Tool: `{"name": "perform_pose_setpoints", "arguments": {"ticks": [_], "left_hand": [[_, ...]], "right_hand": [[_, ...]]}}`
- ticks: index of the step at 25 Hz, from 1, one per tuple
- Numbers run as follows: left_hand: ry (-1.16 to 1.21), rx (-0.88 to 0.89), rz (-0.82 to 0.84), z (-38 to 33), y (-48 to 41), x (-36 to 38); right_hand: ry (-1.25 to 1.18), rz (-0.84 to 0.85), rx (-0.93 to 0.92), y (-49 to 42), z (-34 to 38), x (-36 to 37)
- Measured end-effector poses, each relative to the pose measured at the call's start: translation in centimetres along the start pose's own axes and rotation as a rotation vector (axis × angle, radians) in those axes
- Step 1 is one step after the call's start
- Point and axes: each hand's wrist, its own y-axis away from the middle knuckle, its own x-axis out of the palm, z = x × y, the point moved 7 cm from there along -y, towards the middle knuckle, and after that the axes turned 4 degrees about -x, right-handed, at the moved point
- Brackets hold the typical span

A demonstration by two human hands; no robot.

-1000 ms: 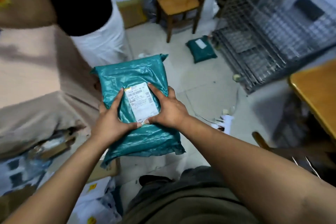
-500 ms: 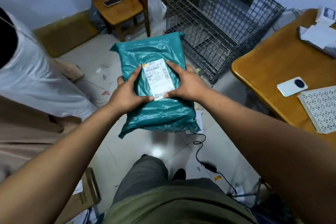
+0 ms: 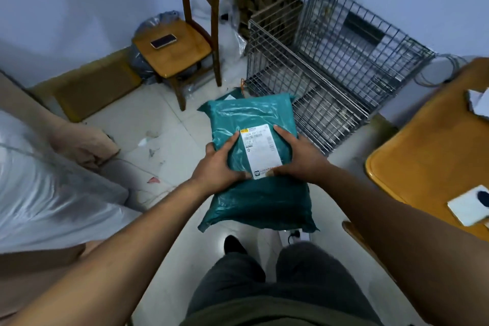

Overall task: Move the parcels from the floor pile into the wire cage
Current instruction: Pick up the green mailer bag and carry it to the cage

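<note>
Across the tiled floor point(image 3: 169, 140) the wire cage point(image 3: 330, 61) looks empty, while my left hand point(image 3: 219, 167) and right hand point(image 3: 299, 159) grip one teal parcel point(image 3: 254, 119)

Both bare forearms reach forward and converge before the body. The left hand point(image 3: 219, 167) and right hand point(image 3: 300, 160) clasp the teal parcel point(image 3: 254, 204) from either side, thumbs and forefingers spread on top. The remaining fingers seem tucked underneath.

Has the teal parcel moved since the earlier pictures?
Yes, the teal parcel has come closer to the wire cage; it now overlaps its front edge.
</note>
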Motion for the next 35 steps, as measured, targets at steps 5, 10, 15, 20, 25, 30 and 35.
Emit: {"name": "perform_pose_setpoints", "arguments": {"ticks": [5,10,15,20,25,30,35], "left_hand": [[-0.003,0.006,-0.013,-2.0,-5.5,-4.8],[0.04,-0.038,-0.031,-3.4,-11.6,-8.5],[0.061,-0.159,-0.034,-4.5,-20.9,-9.5],[0.13,-0.317,-0.075,-5.9,-31.4,-10.5],[0.128,-0.415,-0.103,-7.6,-39.5,-10.9],[0.194,-0.432,-0.187,-6.5,-45.3,-11.1],[0.279,-0.422,-0.213,-3.0,-52.4,-10.4]], "right_hand": [[-0.002,-0.007,0.002,-7.0,1.5,-3.8],[0.01,0.046,-0.025,-14.7,2.0,-7.2],[-0.006,0.133,-0.048,-25.5,0.4,-9.3],[0.039,0.254,-0.138,-38.7,-1.9,-11.4],[0.034,0.308,-0.176,-47.6,-3.7,-13.5],[0.066,0.334,-0.209,-54.4,-4.4,-13.5],[0.102,0.345,-0.192,-61.7,-5.3,-10.8]]}}
